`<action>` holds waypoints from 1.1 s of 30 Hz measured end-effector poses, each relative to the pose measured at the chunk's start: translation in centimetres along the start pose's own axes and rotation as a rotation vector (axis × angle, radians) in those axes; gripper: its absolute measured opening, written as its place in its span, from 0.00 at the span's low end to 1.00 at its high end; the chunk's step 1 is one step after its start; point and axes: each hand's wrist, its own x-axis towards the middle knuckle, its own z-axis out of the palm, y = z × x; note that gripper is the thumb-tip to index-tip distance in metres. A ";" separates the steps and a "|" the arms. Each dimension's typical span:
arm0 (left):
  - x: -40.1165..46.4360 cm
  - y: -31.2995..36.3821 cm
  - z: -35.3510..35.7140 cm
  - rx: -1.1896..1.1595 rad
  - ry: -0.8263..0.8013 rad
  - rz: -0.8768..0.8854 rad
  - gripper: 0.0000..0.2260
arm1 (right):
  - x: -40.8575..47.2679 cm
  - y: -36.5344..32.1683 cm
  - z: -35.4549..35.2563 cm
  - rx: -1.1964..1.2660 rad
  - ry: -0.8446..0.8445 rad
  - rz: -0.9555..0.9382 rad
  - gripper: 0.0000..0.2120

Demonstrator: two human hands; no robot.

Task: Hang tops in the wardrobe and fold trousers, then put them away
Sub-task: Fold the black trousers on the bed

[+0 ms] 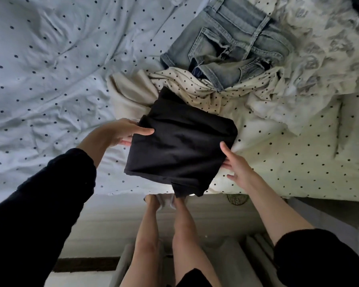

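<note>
Folded black trousers (180, 148) held between both hands at the near edge of the bed (50, 79).

The left hand (122, 131) pinches the left edge, thumb on top; the right hand (236, 164) grips the right edge. Behind them lie a cream dotted top (199, 90), a beige garment (129, 94) and light-blue jeans (232, 44).

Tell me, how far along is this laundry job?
One black garment looks folded into a neat square; the left hand and right hand grip its sides, seemingly lifting it off the bed. Still waiting: crumpled jeans, a cream polka-dot garment and a plain cream piece. No wardrobe shows here.
</note>
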 end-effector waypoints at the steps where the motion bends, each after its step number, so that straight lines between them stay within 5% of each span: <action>1: 0.1 0.3 -0.1 0.003 -0.005 0.000 0.17 | 0.0 0.0 0.0 -0.004 -0.047 0.010 0.27; 6: 0.2 0.8 -0.3 0.002 -0.026 -0.018 0.28 | -0.4 0.8 -0.2 -0.008 -0.077 -0.014 0.22; 15: 0.6 0.2 0.4 -0.030 0.182 0.003 0.18 | -2.1 -0.7 -0.6 -0.006 -0.036 -0.082 0.05; 29: -13.0 -7.1 -6.6 -0.417 0.300 0.113 0.20 | -13.0 -9.0 7.6 -0.263 -0.055 -0.301 0.12; 33: -20.4 -11.5 -11.7 -0.627 0.310 0.226 0.08 | -18.1 -13.8 15.7 -0.377 -0.107 -0.409 0.17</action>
